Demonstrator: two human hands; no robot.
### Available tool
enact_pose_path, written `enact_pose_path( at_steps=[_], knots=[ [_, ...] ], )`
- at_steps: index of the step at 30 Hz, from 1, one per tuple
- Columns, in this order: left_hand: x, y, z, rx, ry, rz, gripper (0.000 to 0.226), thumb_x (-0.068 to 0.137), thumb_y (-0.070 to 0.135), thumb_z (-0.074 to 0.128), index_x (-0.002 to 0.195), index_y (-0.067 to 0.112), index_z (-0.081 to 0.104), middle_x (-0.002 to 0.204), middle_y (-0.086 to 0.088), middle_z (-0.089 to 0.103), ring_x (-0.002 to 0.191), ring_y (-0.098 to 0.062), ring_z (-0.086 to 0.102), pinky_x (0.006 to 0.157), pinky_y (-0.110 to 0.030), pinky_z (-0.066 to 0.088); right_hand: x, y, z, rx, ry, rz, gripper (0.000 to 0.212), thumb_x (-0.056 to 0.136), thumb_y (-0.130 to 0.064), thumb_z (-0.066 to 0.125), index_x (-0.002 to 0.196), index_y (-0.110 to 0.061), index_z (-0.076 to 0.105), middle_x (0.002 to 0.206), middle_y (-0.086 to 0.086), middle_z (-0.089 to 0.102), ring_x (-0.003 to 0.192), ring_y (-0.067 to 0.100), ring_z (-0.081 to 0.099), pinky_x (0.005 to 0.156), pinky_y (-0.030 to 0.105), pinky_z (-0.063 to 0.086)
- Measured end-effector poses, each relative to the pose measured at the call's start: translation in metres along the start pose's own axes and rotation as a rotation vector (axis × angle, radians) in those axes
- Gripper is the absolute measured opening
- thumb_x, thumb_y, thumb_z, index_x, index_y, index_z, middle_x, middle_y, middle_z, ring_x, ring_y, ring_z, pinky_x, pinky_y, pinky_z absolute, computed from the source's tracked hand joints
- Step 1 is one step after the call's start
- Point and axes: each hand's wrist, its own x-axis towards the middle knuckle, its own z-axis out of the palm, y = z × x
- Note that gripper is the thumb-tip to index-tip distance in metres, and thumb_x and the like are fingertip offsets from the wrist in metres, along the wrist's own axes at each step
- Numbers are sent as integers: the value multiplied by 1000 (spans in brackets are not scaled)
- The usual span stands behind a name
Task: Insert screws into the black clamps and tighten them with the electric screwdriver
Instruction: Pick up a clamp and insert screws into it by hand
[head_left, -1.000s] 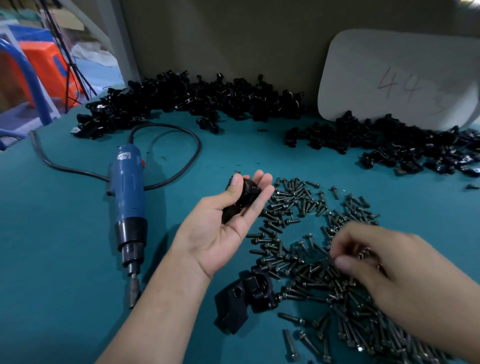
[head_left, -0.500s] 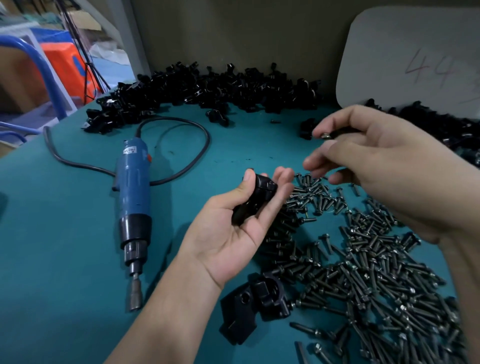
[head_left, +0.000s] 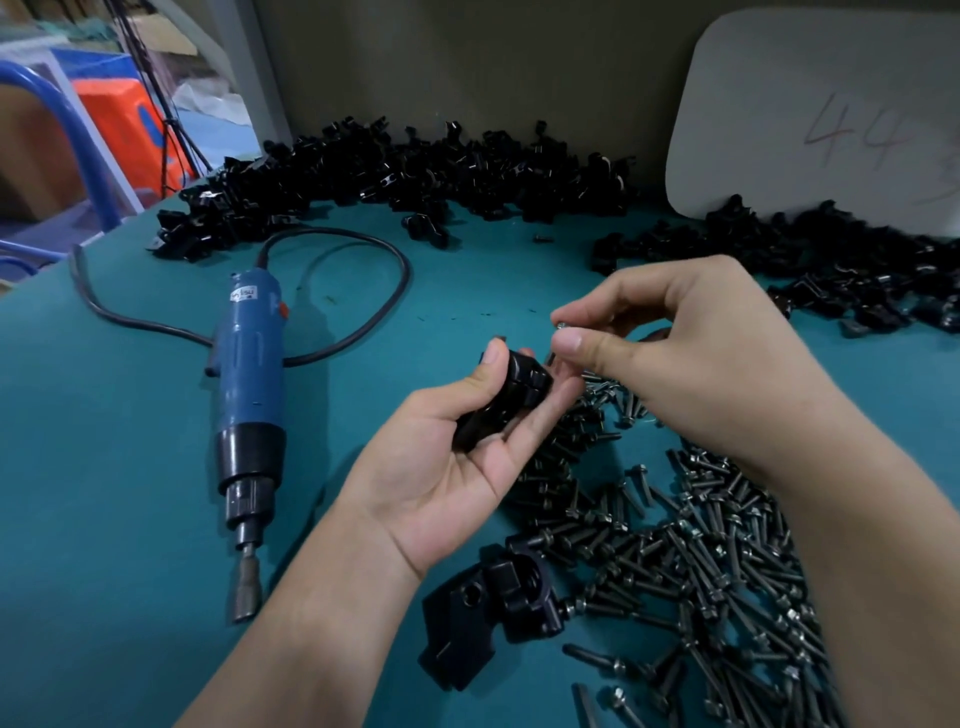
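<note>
My left hand (head_left: 441, 467), palm up, grips a black clamp (head_left: 511, 400) between thumb and fingers. Just right of the clamp's top, my right hand (head_left: 691, 358) pinches a small screw (head_left: 562, 326) between thumb and forefinger. The screw's head shows; its shaft is hidden by the fingers. The blue electric screwdriver (head_left: 249, 395) lies on the teal table (head_left: 104, 493) to the left, bit toward me, untouched. A loose pile of dark screws (head_left: 701, 561) spreads under and right of my hands. Another black clamp (head_left: 488, 618) lies near my left wrist.
Heaps of black clamps line the back of the table, one heap (head_left: 405, 176) at the left and one (head_left: 831, 260) at the right. A grey board (head_left: 810, 104) marked 44 leans on the wall. The screwdriver's black cable (head_left: 363, 291) loops behind it.
My right hand picked a screw from the pile, lifted it up, then lowered it toward the clamp in my left hand. The left hand kept holding the clamp.
</note>
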Motion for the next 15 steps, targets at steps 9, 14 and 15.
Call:
enact_pose_path(
  at_steps=[9, 14, 15],
  knots=[
    [0, -2, -2, 85, -1, -25, 58, 85, 4, 70, 137, -17, 50, 143, -30, 56, 123, -39, 66, 94, -49, 59, 0, 1, 0, -22, -39, 24, 7, 83, -29, 83, 78, -30, 78, 68, -18, 73, 68, -6, 69, 65, 3, 45],
    [-1, 0, -1, 77, 1, -14, 71, 83, 3, 72, 146, -14, 43, 147, -28, 53, 121, -39, 67, 91, -50, 61, 0, 3, -6, -104, -58, 19, 11, 82, -38, 82, 73, -33, 78, 71, -18, 73, 74, -2, 68, 68, 14, 51],
    [-1, 0, -1, 68, -2, -12, 73, 80, 2, 73, 145, -15, 44, 146, -28, 53, 118, -40, 69, 88, -50, 62, 0, 3, -7, -112, -67, 13, 11, 83, -38, 82, 73, -34, 78, 72, -19, 73, 75, -3, 67, 67, 12, 50]
  ],
)
